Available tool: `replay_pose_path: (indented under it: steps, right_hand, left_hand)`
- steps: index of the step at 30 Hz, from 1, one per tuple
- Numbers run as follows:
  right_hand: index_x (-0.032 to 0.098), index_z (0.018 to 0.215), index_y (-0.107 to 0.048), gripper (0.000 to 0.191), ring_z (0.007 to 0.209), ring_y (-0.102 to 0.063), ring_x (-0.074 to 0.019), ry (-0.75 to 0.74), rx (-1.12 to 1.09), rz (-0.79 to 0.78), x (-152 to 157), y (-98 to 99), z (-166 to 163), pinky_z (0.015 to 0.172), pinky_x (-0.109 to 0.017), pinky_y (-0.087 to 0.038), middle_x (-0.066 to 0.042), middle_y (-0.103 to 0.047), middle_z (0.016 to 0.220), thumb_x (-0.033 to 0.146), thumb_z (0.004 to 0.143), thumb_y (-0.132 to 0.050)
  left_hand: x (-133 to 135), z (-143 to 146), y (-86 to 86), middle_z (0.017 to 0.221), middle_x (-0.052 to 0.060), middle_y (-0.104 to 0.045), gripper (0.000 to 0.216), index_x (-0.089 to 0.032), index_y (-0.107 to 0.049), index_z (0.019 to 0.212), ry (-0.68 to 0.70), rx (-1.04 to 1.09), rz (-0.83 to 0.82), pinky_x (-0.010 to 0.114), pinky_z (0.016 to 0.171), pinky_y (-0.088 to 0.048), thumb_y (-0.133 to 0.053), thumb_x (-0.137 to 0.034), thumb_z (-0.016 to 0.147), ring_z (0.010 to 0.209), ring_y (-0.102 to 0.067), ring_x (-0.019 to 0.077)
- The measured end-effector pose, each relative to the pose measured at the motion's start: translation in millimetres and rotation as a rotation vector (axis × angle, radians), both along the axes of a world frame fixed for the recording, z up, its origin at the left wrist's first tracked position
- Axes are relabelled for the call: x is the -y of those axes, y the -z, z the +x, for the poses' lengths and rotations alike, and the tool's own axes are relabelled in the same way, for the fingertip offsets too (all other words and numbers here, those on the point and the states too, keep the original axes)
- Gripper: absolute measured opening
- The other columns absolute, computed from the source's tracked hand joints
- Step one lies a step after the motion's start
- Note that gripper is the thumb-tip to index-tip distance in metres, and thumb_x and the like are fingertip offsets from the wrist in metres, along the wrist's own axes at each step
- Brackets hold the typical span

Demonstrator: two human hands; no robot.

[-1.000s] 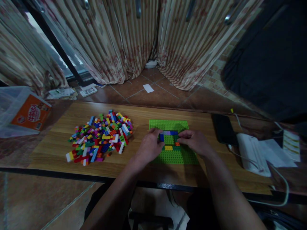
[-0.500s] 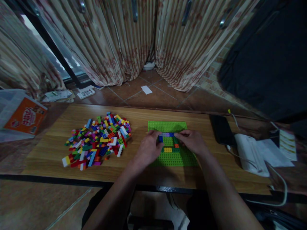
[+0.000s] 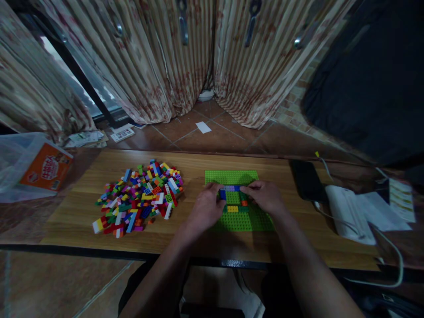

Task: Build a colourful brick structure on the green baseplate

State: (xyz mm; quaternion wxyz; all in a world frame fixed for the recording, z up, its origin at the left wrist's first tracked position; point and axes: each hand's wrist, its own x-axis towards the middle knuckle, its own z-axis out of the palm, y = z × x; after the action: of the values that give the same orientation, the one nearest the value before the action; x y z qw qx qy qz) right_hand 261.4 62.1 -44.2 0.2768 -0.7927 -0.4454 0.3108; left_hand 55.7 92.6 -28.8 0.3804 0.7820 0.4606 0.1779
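- Baseplate, green, studded plastic (image 3: pixel 231 176), lies flat on the wood-grain table (image 3: pixel 187 179), right of its middle, between far and near edges.
- Bricks on it form a low rectangular outline: blue-and-lavender row (image 3: pixel 229 188) toward the plate's far edge, yellow brick (image 3: pixel 232 209) on the near side, small orange brick (image 3: pixel 244 203) on the right.
- Risk: uneven push at the row's ends could leave a brick cocked or half seated. Sideways thumb load could pop a neighbour; unbraced plate might slide.
- Left hand (image 3: pixel 208 205): at outline's left side, thumb and fingers a narrow gap apart beside blue. Gripping or only bracing, can't tell.
- Right hand (image 3: pixel 266 196): fingertips drawn together at the row's right end; whether anything's pinched, can't tell.
- Both forearms reach in over the table's near edge, converging, palms down.
- Loose multicoloured plastic brick pile (image 3: pixel 142 198) sits toward table's left end, clear of both hands.
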Motion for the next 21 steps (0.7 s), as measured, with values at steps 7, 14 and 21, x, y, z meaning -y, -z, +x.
replay_pose_path:
  steps: [7,14,21]
  right_hand:
    - [0.018,0.071,-0.065,0.037,0.045,-0.057,-0.0123,0.078,-0.195,0.001,1.4,-5.1,3.6,0.045,-0.025,-0.044,-0.002,-0.065,0.057,0.054,0.080,-0.063]
    - [0.016,0.071,-0.067,0.043,0.043,-0.048,-0.0094,0.209,-0.272,0.131,4.3,-16.1,3.7,0.041,-0.022,-0.035,-0.001,-0.059,0.053,0.059,0.077,-0.061]
    - [0.017,0.069,-0.068,0.036,0.045,-0.049,-0.0106,0.192,-0.211,0.245,12.3,-21.0,1.7,0.046,-0.025,-0.036,0.000,-0.061,0.053,0.052,0.074,-0.061]
  left_hand:
    - [-1.0,-1.1,-0.4,0.118,0.009,-0.062,0.035,-0.017,-0.059,0.119,0.003,-0.005,0.011,0.031,0.086,-0.055,-0.057,-0.014,0.084,0.093,-0.067,0.0169]
    - [-3.0,-2.1,-6.0,0.117,0.010,-0.066,0.035,-0.016,-0.060,0.121,-0.032,-0.013,0.016,0.032,0.088,-0.054,-0.057,-0.016,0.087,0.089,-0.067,0.0172]
    - [-3.7,-3.3,-6.8,0.112,0.010,-0.068,0.034,-0.016,-0.061,0.122,-0.095,0.004,0.062,0.031,0.083,-0.054,-0.056,-0.017,0.088,0.083,-0.067,0.0175]
